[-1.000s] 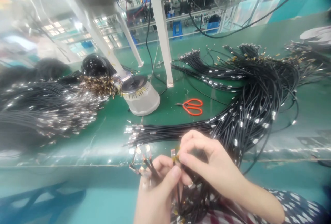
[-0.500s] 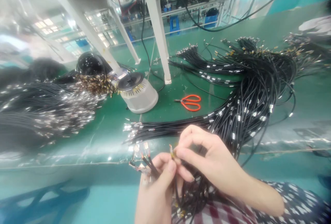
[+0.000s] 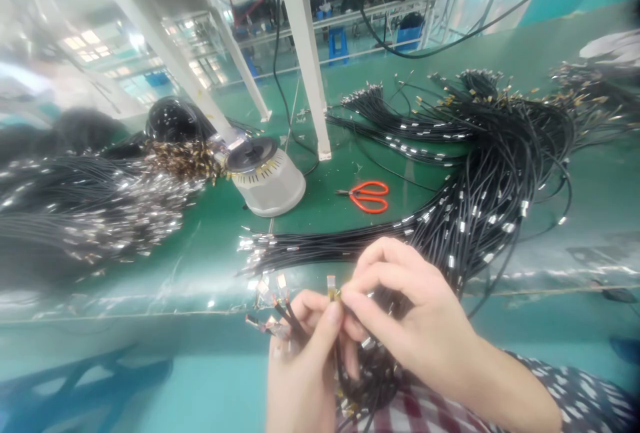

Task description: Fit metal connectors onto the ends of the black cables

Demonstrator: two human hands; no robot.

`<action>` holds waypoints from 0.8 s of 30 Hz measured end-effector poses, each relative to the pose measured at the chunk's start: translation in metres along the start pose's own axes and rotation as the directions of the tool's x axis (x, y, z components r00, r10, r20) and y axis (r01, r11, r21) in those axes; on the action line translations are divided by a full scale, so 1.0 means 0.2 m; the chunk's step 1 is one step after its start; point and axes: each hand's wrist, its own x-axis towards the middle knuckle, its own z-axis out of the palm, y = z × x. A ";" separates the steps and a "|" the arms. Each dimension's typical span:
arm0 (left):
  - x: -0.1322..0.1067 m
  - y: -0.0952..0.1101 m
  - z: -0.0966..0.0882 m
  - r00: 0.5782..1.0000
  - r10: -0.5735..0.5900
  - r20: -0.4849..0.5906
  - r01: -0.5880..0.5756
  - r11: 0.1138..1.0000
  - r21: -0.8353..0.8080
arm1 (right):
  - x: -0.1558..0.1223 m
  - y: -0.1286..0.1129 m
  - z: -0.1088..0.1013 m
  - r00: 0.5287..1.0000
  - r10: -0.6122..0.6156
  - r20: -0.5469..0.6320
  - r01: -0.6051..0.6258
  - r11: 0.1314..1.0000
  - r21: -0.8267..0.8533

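Note:
My left hand (image 3: pixel 307 353) is closed around several black cables (image 3: pixel 290 316), whose stripped ends carry small metallic tabs. Between its thumb and forefinger stands one cable end with a shiny connector (image 3: pixel 331 284). My right hand (image 3: pixel 410 313) pinches at the base of that connector, thumb against forefinger; what exactly sits in the pinch is hidden. Below the hands, more black cables (image 3: pixel 370 379) hang over my lap. Just beyond my fingers a long bundle of black cables (image 3: pixel 310 246) lies on the green table (image 3: pixel 220 253).
Orange-handled scissors (image 3: pixel 370 197) lie behind the bundle. Left of them stands a grey-white round device (image 3: pixel 270 183) with a black top. Big cable heaps fill the left (image 3: pixel 100 199) and the right (image 3: pixel 500 173). White frame posts (image 3: pixel 303 53) rise from the table.
The connector between my hands has turned, so its flat face now shows. My right hand has shifted slightly right and down. My left hand still grips the cables.

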 end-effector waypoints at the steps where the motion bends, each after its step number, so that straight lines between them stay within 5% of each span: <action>1: 0.00 0.00 0.00 1.000 -0.001 0.004 0.001 1.000 0.002 | 0.00 0.00 0.00 1.000 0.014 -0.003 -0.014 1.000 0.013; 9: 0.01 0.00 -0.02 0.998 -0.060 0.035 0.062 0.997 -0.036 | 0.05 0.02 0.03 0.969 0.211 0.126 -0.243 0.909 0.340; 18: 0.01 0.01 -0.05 0.984 -0.120 0.128 0.131 0.988 -0.078 | 0.09 0.04 0.04 0.948 0.186 0.257 -0.286 0.853 0.437; 24: 0.05 0.01 -0.08 0.948 -0.166 0.273 0.194 0.978 -0.079 | 0.09 0.10 0.06 0.933 0.074 0.353 -0.296 0.717 0.631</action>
